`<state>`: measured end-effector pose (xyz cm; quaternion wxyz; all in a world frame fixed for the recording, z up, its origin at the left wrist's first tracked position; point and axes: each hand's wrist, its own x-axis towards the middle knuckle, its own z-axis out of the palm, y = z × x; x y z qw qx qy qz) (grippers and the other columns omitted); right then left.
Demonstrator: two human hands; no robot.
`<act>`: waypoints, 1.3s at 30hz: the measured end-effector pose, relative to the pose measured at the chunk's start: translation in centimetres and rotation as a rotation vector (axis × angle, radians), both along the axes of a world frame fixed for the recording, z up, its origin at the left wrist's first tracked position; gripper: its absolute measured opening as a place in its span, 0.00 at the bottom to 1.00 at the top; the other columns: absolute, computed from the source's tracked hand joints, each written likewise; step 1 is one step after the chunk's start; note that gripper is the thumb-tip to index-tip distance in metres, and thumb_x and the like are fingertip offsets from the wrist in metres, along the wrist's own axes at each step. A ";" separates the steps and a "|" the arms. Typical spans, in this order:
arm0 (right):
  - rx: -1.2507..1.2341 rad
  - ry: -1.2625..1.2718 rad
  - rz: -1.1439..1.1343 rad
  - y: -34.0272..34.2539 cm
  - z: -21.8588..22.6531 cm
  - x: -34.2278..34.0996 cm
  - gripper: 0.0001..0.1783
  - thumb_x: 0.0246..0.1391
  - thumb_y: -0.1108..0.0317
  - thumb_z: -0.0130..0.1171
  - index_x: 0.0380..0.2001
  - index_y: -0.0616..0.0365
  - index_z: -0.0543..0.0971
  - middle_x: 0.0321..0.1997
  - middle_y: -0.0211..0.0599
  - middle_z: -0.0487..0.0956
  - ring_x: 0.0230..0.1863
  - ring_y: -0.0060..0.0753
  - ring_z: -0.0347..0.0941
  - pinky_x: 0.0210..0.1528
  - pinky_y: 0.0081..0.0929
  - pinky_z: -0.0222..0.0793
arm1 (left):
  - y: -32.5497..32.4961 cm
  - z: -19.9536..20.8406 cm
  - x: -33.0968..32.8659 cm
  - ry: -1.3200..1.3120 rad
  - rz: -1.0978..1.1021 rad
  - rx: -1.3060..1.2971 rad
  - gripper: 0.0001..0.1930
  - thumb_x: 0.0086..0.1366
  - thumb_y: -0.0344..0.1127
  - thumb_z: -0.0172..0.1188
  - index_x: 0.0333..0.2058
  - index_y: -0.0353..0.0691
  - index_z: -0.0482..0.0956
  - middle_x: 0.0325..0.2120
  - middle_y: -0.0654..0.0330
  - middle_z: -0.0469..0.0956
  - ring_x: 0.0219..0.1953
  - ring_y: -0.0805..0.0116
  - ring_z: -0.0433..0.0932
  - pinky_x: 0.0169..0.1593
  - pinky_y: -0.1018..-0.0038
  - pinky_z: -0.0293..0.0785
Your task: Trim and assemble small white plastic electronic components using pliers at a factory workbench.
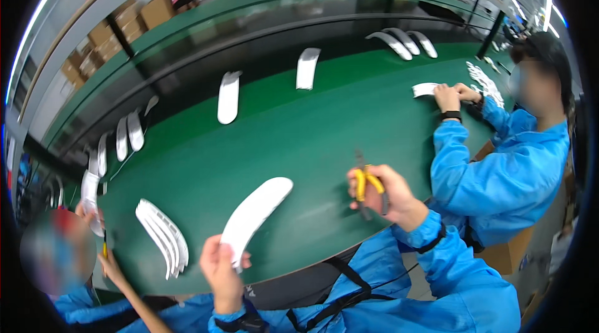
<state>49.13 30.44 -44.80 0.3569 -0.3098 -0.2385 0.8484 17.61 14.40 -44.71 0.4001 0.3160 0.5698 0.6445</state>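
My left hand (223, 270) grips the near end of a curved white plastic fender-like part (256, 213), its long rounded body slanting up and to the right above the green table. In my right hand (396, 195) is a pair of pliers or cutters with yellow and black handles (368, 186); the dark jaws point away from me and look blurred. The tool is apart from the white part, well to its right. Left of my left hand lies a nested stack of similar curved white parts (163, 239).
Single white parts (229, 97) (307, 69) stand along the far side of the green table (312, 127). More parts (399, 44) lie at the far right. A co-worker (499, 146) handles a white piece on the right; another co-worker's hand (112, 269) holds a tool at left.
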 end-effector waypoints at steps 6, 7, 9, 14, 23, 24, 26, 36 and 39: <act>0.018 -0.018 -0.087 -3.8 0.0 1.5 0.12 0.65 0.61 0.46 0.43 0.57 0.72 0.37 0.42 0.77 0.38 0.43 0.76 0.47 0.49 0.74 | -1.6 -2.1 4.0 -0.049 -0.029 -0.033 0.13 0.72 0.38 0.53 0.45 0.32 0.70 0.25 0.55 0.80 0.21 0.73 0.77 0.26 0.79 0.74; 0.040 0.030 -0.065 -4.5 -0.2 1.8 0.10 0.64 0.63 0.48 0.42 0.57 0.72 0.36 0.43 0.77 0.38 0.44 0.77 0.47 0.48 0.74 | -1.8 -2.1 4.6 -0.052 -0.049 -0.023 0.14 0.72 0.38 0.53 0.45 0.32 0.70 0.25 0.55 0.80 0.22 0.73 0.78 0.26 0.79 0.75; 0.043 0.058 -0.062 -6.7 -0.1 1.3 0.10 0.62 0.67 0.52 0.44 0.59 0.72 0.34 0.42 0.77 0.38 0.42 0.76 0.46 0.45 0.75 | -1.9 -2.4 5.2 -0.107 -0.094 -0.040 0.14 0.72 0.38 0.52 0.46 0.31 0.70 0.26 0.55 0.80 0.23 0.72 0.78 0.27 0.77 0.76; 0.322 -0.293 0.166 -8.1 0.8 -1.2 0.11 0.60 0.69 0.58 0.44 0.63 0.75 0.32 0.35 0.77 0.35 0.27 0.76 0.41 0.27 0.73 | -3.9 -1.5 6.2 -0.179 -0.141 -0.082 0.15 0.72 0.38 0.52 0.48 0.30 0.69 0.29 0.53 0.80 0.26 0.69 0.80 0.30 0.75 0.78; 0.736 -0.649 0.166 -7.0 3.0 -6.7 0.12 0.65 0.63 0.54 0.38 0.64 0.72 0.34 0.41 0.80 0.33 0.34 0.79 0.34 0.35 0.71 | -8.2 -4.3 8.7 -0.395 -0.364 -0.152 0.20 0.73 0.34 0.52 0.58 0.27 0.65 0.46 0.50 0.79 0.48 0.67 0.79 0.53 0.73 0.73; 0.828 -0.828 0.212 -6.8 3.5 -7.4 0.11 0.64 0.65 0.55 0.38 0.65 0.73 0.35 0.42 0.80 0.34 0.32 0.78 0.35 0.33 0.71 | -8.5 -4.7 8.8 -0.408 -0.352 -0.154 0.20 0.73 0.34 0.52 0.58 0.27 0.65 0.46 0.50 0.79 0.48 0.67 0.79 0.53 0.73 0.73; 1.063 -1.101 0.216 -6.7 3.3 -8.7 0.12 0.58 0.68 0.61 0.36 0.66 0.72 0.34 0.48 0.77 0.31 0.42 0.77 0.33 0.36 0.70 | -8.5 -5.2 8.5 -0.410 -0.401 -0.162 0.22 0.72 0.34 0.53 0.59 0.27 0.65 0.49 0.51 0.78 0.50 0.68 0.77 0.54 0.73 0.71; 1.314 -1.225 0.254 -6.0 1.5 -10.6 0.17 0.49 0.70 0.68 0.38 0.65 0.72 0.36 0.48 0.75 0.33 0.54 0.75 0.34 0.41 0.71 | -7.8 -7.9 8.5 -0.364 -0.739 -0.105 0.22 0.75 0.42 0.47 0.59 0.30 0.67 0.49 0.50 0.79 0.52 0.65 0.77 0.58 0.70 0.69; 1.355 -1.198 0.330 -7.0 1.0 -11.1 0.18 0.48 0.70 0.68 0.38 0.65 0.72 0.39 0.46 0.75 0.34 0.53 0.76 0.35 0.42 0.73 | -6.8 -7.7 9.1 -0.741 -0.681 -0.061 0.27 0.77 0.48 0.41 0.62 0.30 0.63 0.50 0.47 0.78 0.54 0.61 0.77 0.60 0.67 0.69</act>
